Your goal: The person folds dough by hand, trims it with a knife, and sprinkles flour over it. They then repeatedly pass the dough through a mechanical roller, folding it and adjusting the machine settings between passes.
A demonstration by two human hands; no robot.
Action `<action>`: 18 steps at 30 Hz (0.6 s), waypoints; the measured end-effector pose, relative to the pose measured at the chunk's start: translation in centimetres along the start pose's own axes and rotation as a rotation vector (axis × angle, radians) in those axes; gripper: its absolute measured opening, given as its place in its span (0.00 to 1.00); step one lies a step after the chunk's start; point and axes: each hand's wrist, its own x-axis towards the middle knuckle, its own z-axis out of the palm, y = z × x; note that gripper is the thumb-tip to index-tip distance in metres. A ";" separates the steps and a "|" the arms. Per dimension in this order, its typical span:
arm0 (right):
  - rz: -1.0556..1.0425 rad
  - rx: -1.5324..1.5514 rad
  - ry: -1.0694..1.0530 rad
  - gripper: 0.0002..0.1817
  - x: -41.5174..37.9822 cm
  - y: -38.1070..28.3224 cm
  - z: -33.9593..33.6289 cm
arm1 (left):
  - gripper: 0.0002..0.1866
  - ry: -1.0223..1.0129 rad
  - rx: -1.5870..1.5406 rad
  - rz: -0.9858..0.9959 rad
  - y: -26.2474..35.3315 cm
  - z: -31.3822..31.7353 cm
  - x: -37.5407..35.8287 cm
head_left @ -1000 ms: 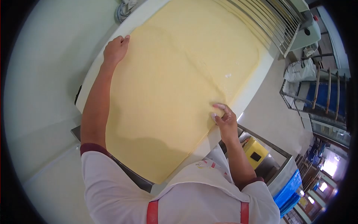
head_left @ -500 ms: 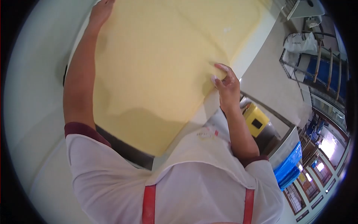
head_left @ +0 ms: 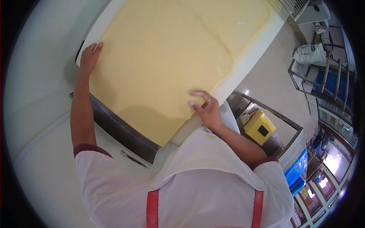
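A broad, pale yellow dough sheet [head_left: 159, 64] lies flat over a white belt surface. My left hand [head_left: 90, 57] is at its left edge, fingers curled along the border and thumb on the dough. My right hand [head_left: 207, 110] is close over the near right edge. Its floury thumb and forefinger are apart in a C shape with nothing between them; the other fingers are partly tucked out of sight.
A dark metal ledge [head_left: 118, 125] runs below the dough's near end. White belt [head_left: 243, 72] shows along the right side. Beyond it are a yellow box [head_left: 259, 127] in a metal frame, blue plastic [head_left: 295, 171] and a rack with a white bag [head_left: 310, 54].
My left hand has come back toward me along the left edge. My right hand has moved nearer and leftward along the right edge. The camera view has shifted slightly.
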 end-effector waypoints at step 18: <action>-0.124 0.126 0.231 0.17 7.8 -1.6 -8.0 | 0.28 0.120 0.174 -0.125 12.5 2.5 10.7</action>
